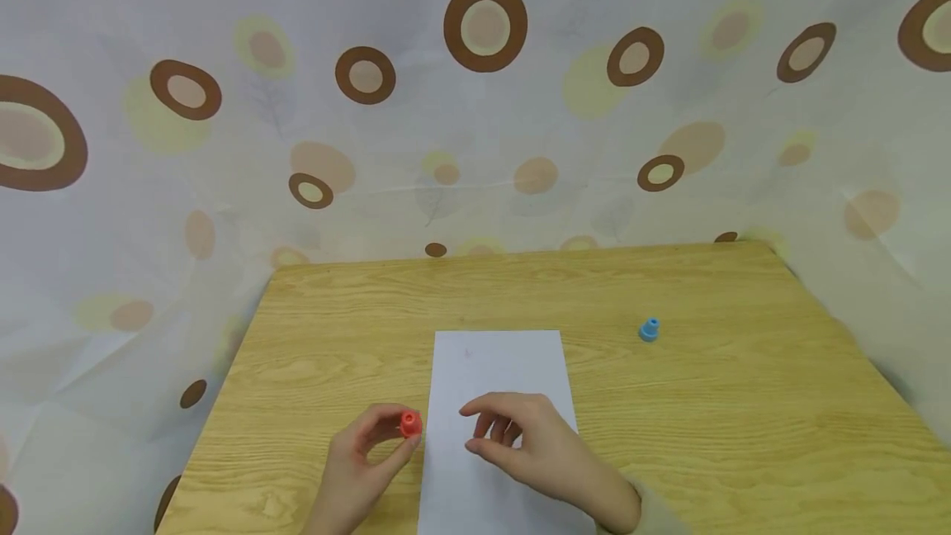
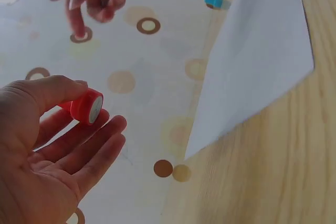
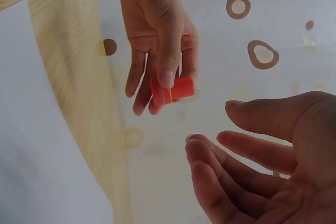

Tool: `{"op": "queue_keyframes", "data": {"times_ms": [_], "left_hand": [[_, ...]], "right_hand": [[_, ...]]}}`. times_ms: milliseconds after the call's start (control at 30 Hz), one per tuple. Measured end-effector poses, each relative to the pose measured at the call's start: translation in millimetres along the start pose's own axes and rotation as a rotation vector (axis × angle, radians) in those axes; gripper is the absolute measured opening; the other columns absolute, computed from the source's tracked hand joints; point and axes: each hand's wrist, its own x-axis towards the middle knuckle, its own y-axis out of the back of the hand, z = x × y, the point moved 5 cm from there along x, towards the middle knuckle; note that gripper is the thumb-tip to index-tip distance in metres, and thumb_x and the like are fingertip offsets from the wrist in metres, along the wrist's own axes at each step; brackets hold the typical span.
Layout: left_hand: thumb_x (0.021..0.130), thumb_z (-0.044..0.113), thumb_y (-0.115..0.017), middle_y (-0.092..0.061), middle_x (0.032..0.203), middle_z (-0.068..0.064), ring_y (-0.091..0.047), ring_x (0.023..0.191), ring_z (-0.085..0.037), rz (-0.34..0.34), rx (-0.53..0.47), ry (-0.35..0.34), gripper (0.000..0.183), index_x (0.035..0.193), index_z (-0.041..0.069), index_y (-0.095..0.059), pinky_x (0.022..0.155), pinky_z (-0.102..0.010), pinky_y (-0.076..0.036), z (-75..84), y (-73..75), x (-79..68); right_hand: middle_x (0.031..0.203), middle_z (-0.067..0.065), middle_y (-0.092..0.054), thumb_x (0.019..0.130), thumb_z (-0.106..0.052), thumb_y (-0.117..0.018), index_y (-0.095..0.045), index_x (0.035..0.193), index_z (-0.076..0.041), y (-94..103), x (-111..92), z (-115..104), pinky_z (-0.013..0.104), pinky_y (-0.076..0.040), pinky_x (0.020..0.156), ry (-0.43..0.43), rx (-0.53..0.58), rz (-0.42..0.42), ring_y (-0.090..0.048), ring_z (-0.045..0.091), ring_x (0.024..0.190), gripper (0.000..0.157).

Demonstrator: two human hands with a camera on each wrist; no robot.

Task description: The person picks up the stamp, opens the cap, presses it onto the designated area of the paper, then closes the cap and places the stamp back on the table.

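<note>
My left hand (image 1: 357, 456) pinches a small red stamp (image 1: 410, 424) between thumb and fingertips, just left of the paper. The stamp has a wide round base and a narrower knob; in the left wrist view its pale round end face shows. Over the white sheet of paper (image 1: 498, 370) hovers my right hand (image 1: 531, 444), its thumb and fingers bent but apart, with nothing between them. In the right wrist view the right hand (image 3: 257, 161) is close to the red stamp (image 3: 170, 91) but does not touch it.
A blue stamp (image 1: 650, 330) of like shape stands on the wooden table (image 1: 713, 403), to the right of the paper. One faint mark (image 1: 468, 352) shows near the sheet's top left. A cloth with printed circles (image 1: 475, 122) hangs round the table's back and sides.
</note>
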Motion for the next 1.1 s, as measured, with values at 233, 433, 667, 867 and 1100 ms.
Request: {"op": "queue_keyframes", "data": {"times_ms": [233, 433, 667, 867, 1100], "left_hand": [[0.079, -0.001, -0.082, -0.071, 0.093, 0.004, -0.067, 0.087, -0.013, 0.039, 0.174, 0.032, 0.028, 0.098, 0.014, -0.067, 0.076, -0.035, -0.060, -22.1, 35.6, 21.8], [0.080, 0.003, -0.082, -0.070, 0.094, 0.003, -0.064, 0.089, -0.011, 0.072, 0.290, 0.040, 0.025, 0.099, 0.012, -0.067, 0.074, -0.036, -0.059, -42.4, 59.8, 38.2], [0.082, 0.008, -0.082, -0.069, 0.102, -0.006, -0.063, 0.096, -0.021, 0.129, 0.365, 0.153, 0.026, 0.103, 0.005, -0.068, 0.076, -0.036, -0.058, -72.5, 83.1, 50.2], [0.086, 0.015, -0.080, -0.068, 0.106, -0.011, -0.066, 0.086, -0.024, 0.136, 0.346, 0.306, 0.027, 0.108, 0.005, -0.068, 0.071, -0.021, -0.055, -95.9, 95.8, 58.3], [0.086, 0.012, -0.079, -0.068, 0.108, -0.013, -0.064, 0.092, -0.023, 0.138, 0.356, 0.380, 0.027, 0.109, 0.003, -0.068, 0.072, -0.018, -0.053, -114.0, 101.8, 64.6]], "right_hand": [[0.074, -0.009, -0.064, 0.090, -0.009, -0.073, -0.072, 0.100, -0.011, 7.2, -13.0, 23.6, 0.019, -0.049, 0.050, -0.079, -0.037, -0.007, -0.050, -0.002, 0.060, 0.010], [0.080, -0.009, -0.066, 0.089, -0.007, -0.073, -0.073, 0.097, -0.010, 7.7, -22.6, 38.3, 0.022, -0.052, 0.058, -0.121, -0.087, -0.033, -0.055, -0.001, 0.068, 0.008], [0.124, 0.005, -0.066, 0.089, -0.022, -0.077, -0.065, 0.126, -0.012, -3.0, -41.9, 47.8, 0.040, -0.054, 0.089, -0.084, -0.278, -0.151, -0.062, 0.019, 0.109, 0.041], [0.158, 0.016, -0.032, 0.084, -0.047, -0.076, -0.040, 0.152, -0.022, -14.8, -60.1, 52.3, 0.066, -0.032, 0.105, -0.014, -0.366, -0.300, -0.031, 0.043, 0.142, 0.082], [0.163, 0.013, -0.020, 0.084, -0.068, -0.063, -0.031, 0.156, -0.029, -26.2, -74.1, 58.6, 0.063, -0.023, 0.112, -0.019, -0.385, -0.414, -0.018, 0.044, 0.146, 0.087]]}}
